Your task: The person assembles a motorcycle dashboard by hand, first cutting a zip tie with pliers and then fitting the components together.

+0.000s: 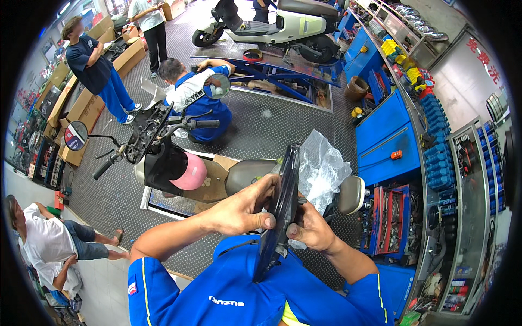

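A long, glossy black plastic panel (276, 228) is upright in front of my chest, seen nearly edge-on, so its exact kind is hard to tell. My left hand (244, 209) grips its left side, thumb pressed on the face. From the other side my right hand (314, 227) clasps it, thumb on the near edge. Both hands' far fingers are partly hidden. Beyond the panel stands a scooter with its handlebar (157, 130) area stripped open, a pink helmet-like shape (190, 171) and a grey seat (244, 175). Crumpled clear plastic wrap (321, 163) lies just right of the panel.
A co-worker (204, 106) crouches beyond the scooter; other people stand at the left. Another scooter (272, 32) rests on a blue lift (266, 76). Blue cabinets (389, 136) and a red-and-blue tool rack (389, 220) line the right. A round mirror (76, 135) juts out left.
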The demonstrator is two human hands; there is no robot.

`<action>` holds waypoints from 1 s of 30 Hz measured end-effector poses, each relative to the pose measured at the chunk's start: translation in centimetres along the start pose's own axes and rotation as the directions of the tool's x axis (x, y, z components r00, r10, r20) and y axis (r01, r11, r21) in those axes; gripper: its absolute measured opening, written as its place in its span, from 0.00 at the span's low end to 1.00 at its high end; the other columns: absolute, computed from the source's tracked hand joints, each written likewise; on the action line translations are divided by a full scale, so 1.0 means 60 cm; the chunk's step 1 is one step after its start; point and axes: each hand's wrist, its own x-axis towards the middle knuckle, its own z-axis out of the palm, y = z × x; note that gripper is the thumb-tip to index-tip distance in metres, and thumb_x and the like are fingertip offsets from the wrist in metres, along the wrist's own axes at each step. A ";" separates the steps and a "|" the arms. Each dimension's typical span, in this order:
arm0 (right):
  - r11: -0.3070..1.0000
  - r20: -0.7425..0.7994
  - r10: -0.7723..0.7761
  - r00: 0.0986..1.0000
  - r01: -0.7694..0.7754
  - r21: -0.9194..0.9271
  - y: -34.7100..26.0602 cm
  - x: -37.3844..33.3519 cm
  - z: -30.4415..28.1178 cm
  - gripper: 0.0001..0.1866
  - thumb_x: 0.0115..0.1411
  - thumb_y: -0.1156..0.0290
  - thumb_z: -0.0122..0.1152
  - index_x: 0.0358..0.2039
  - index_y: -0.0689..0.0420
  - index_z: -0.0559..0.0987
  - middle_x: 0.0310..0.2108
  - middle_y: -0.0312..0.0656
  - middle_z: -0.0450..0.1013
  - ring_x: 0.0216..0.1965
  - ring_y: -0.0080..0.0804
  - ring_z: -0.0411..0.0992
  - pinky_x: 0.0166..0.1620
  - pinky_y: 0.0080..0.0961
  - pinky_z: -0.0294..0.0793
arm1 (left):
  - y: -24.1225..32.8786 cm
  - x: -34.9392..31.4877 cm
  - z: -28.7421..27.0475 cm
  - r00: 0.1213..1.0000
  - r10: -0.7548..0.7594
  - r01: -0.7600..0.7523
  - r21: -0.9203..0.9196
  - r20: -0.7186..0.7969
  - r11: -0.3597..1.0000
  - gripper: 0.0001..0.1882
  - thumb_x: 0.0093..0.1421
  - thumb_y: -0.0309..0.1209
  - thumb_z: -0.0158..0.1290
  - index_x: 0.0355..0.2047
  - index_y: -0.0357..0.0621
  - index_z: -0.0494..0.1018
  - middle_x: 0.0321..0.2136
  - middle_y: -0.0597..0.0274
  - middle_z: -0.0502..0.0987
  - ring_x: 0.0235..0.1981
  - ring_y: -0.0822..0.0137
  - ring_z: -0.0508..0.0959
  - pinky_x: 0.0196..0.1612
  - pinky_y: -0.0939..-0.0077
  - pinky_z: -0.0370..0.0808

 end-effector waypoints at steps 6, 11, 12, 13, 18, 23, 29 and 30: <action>1.000 0.034 0.014 0.999 -0.014 0.016 0.002 0.002 -0.002 0.50 0.63 0.48 0.77 0.71 0.63 0.59 0.57 0.42 0.71 0.60 0.31 0.70 0.66 0.36 0.69 | 0.005 -0.006 0.006 0.999 0.009 -0.007 0.048 -0.031 0.999 0.54 0.63 0.55 0.69 0.70 0.28 0.54 0.56 0.49 0.70 0.60 0.63 0.69 0.66 0.63 0.67; 1.000 0.103 0.029 0.994 -0.029 0.002 0.021 0.016 -0.034 0.51 0.64 0.41 0.72 0.71 0.67 0.62 0.63 0.46 0.70 0.64 0.36 0.69 0.68 0.36 0.67 | 0.008 0.002 0.006 0.995 0.012 0.000 0.116 -0.100 0.993 0.52 0.63 0.56 0.68 0.69 0.29 0.55 0.57 0.49 0.70 0.60 0.62 0.69 0.66 0.63 0.67; 0.999 0.108 0.054 0.993 -0.055 0.002 0.026 0.016 -0.038 0.51 0.64 0.40 0.71 0.71 0.68 0.63 0.64 0.47 0.69 0.64 0.36 0.69 0.68 0.36 0.67 | -0.002 0.002 -0.001 0.996 -0.003 0.013 0.099 -0.094 0.995 0.52 0.64 0.54 0.68 0.70 0.29 0.55 0.58 0.48 0.70 0.61 0.60 0.69 0.67 0.62 0.66; 0.997 0.122 0.078 0.990 -0.078 0.000 0.027 0.019 -0.039 0.51 0.65 0.39 0.70 0.71 0.69 0.64 0.65 0.48 0.69 0.65 0.37 0.69 0.69 0.36 0.66 | -0.015 0.000 -0.010 0.993 -0.002 0.014 0.105 -0.119 0.994 0.52 0.64 0.53 0.69 0.71 0.29 0.54 0.57 0.48 0.70 0.61 0.60 0.69 0.68 0.62 0.66; 0.995 0.074 0.077 0.994 -0.081 0.053 0.044 0.017 -0.039 0.48 0.65 0.48 0.73 0.71 0.69 0.63 0.63 0.49 0.69 0.66 0.38 0.69 0.69 0.37 0.67 | -0.004 0.008 -0.012 0.985 0.034 -0.020 0.082 -0.171 0.996 0.52 0.64 0.51 0.69 0.72 0.29 0.54 0.59 0.48 0.71 0.62 0.60 0.71 0.68 0.61 0.67; 0.998 0.064 0.065 0.996 -0.066 0.003 0.048 0.013 -0.035 0.50 0.62 0.58 0.78 0.73 0.67 0.57 0.63 0.50 0.70 0.66 0.38 0.70 0.70 0.40 0.67 | -0.003 0.026 -0.027 0.971 0.053 0.011 0.267 -0.233 0.964 0.46 0.64 0.51 0.69 0.68 0.31 0.61 0.55 0.50 0.75 0.57 0.63 0.75 0.64 0.62 0.72; 0.977 0.053 0.125 0.991 -0.113 -0.180 -0.001 0.029 -0.015 0.43 0.56 0.61 0.82 0.65 0.69 0.71 0.52 0.49 0.83 0.56 0.36 0.79 0.68 0.38 0.70 | 0.043 0.050 -0.024 0.950 0.120 -0.024 0.315 -0.287 0.949 0.49 0.59 0.51 0.73 0.67 0.29 0.62 0.55 0.45 0.75 0.56 0.57 0.77 0.64 0.60 0.73; 0.976 0.051 0.120 0.991 -0.109 -0.188 -0.004 0.029 -0.015 0.41 0.55 0.61 0.83 0.63 0.69 0.73 0.51 0.48 0.83 0.56 0.36 0.79 0.68 0.38 0.70 | 0.039 0.052 -0.028 0.944 0.146 -0.030 0.365 -0.296 0.931 0.51 0.57 0.48 0.75 0.68 0.29 0.60 0.56 0.41 0.74 0.58 0.54 0.76 0.66 0.58 0.72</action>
